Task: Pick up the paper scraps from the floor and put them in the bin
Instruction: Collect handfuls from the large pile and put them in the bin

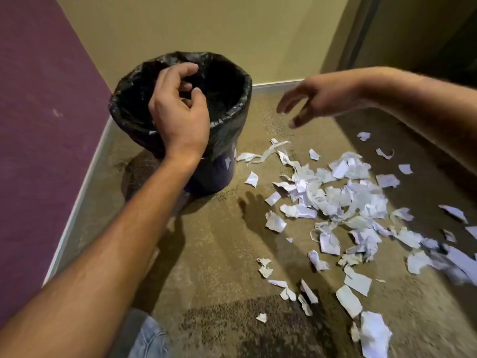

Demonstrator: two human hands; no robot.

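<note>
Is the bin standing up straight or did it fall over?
Standing up. The bin rests on its base on the carpet, its bag-lined opening facing upward, with the left hand over the rim.

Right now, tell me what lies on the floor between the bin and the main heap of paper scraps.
In the head view, a few stray scraps lie on bare carpet between the bin and the heap.

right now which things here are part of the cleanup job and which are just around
Part of the job:
- paper scraps spread over the floor
- bin with black liner
- left hand over the bin's mouth, fingers curled, empty as far as shows
- right hand open in the air above the floor

Just around:
- carpet
- purple wall
- skirting board
</note>
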